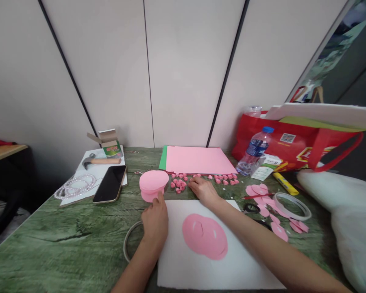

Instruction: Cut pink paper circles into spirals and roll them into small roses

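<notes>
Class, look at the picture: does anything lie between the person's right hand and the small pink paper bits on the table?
Nothing visible does. The right hand lies flat at the edge of the small pink paper bits, its fingertips right beside them on the green table.

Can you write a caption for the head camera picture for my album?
Left hand touches a pink paper stack; right hand reaches small pink paper pieces on a green table.

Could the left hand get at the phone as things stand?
Probably yes. The left hand rests by the pink paper stack, and the phone lies face up further to its left on the table. Only bare tabletop lies between them; nothing covers the phone.
</notes>
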`<action>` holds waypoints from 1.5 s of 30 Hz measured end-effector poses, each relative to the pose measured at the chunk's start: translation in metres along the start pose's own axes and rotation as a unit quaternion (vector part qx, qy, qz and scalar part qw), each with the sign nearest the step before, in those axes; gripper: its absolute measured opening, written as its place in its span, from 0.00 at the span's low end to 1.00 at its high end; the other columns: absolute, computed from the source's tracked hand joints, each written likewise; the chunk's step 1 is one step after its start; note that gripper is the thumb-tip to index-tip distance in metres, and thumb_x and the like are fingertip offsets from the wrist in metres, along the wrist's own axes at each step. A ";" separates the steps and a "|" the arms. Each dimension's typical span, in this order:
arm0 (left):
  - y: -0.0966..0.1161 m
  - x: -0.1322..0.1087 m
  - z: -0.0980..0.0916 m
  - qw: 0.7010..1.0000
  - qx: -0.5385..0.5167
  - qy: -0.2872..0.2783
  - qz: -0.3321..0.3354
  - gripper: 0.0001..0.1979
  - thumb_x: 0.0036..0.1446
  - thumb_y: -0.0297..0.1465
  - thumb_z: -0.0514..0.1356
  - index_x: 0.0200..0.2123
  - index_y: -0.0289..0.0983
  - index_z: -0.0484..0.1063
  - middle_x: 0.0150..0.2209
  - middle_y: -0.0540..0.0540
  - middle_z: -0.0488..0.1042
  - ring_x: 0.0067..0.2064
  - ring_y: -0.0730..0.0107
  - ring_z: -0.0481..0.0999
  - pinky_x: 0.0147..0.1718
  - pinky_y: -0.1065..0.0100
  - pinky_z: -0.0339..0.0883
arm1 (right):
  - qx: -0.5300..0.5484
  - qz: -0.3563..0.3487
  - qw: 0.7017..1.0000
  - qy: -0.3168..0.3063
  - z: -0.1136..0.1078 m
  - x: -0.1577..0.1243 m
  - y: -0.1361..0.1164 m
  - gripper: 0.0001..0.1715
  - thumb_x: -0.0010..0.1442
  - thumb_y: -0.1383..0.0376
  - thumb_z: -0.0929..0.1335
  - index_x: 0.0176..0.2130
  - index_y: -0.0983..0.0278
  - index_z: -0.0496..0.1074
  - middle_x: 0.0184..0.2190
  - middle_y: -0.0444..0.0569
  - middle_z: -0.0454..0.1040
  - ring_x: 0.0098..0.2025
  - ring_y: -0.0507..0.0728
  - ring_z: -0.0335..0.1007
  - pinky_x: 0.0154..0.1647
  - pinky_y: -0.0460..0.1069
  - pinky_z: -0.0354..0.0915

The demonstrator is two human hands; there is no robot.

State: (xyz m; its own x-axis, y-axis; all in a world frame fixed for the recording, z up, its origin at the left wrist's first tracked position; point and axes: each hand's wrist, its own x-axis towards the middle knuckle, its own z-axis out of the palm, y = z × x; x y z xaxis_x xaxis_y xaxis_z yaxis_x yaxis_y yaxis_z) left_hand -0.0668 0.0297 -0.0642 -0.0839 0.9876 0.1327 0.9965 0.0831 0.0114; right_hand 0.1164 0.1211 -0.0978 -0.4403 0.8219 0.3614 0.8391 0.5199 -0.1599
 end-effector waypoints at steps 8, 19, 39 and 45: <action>0.000 -0.001 0.000 1.000 -0.003 0.010 0.006 0.20 0.56 0.19 0.43 0.51 0.31 0.60 0.33 0.38 0.73 0.33 0.58 0.76 0.28 0.64 0.66 | 0.053 0.029 0.997 0.037 0.003 0.000 0.004 0.07 0.58 0.68 0.63 0.32 0.65 0.70 0.34 0.50 0.70 0.35 0.54 0.67 0.34 0.46 0.61; 0.012 -0.004 -0.001 0.781 -0.622 -0.007 0.052 0.14 0.55 0.32 0.52 0.43 0.33 0.69 0.32 0.44 0.76 0.27 0.70 0.73 0.27 0.69 0.67 | 0.168 -0.037 0.982 0.082 -0.052 -0.030 -0.042 0.09 0.61 0.67 0.60 0.35 0.61 0.68 0.37 0.49 0.67 0.36 0.53 0.66 0.35 0.46 0.63; 0.018 -0.007 -0.009 0.634 -0.767 -0.096 0.025 0.11 0.45 0.33 0.62 0.31 0.32 0.73 0.26 0.46 0.75 0.27 0.71 0.72 0.28 0.69 0.67 | 0.217 -0.139 0.961 0.104 -0.067 -0.042 -0.055 0.06 0.59 0.66 0.62 0.34 0.61 0.69 0.35 0.49 0.71 0.36 0.53 0.68 0.34 0.48 0.66; 0.019 -0.005 -0.006 0.682 -0.730 -0.043 -0.015 0.15 0.46 0.33 0.60 0.38 0.33 0.69 0.28 0.47 0.74 0.25 0.71 0.72 0.22 0.71 0.63 | 0.181 -0.013 0.981 0.069 -0.052 -0.019 -0.022 0.04 0.56 0.68 0.64 0.30 0.63 0.69 0.32 0.48 0.71 0.33 0.53 0.68 0.31 0.45 0.62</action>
State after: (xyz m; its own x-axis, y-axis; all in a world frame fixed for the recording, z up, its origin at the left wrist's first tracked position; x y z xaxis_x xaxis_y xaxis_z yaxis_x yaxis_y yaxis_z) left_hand -0.0470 0.0251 -0.0588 -0.0415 0.9978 0.0525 -0.0736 -0.0554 0.9957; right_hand 0.1232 0.0820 -0.0537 -0.3923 0.7805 0.4868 0.6487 0.6100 -0.4551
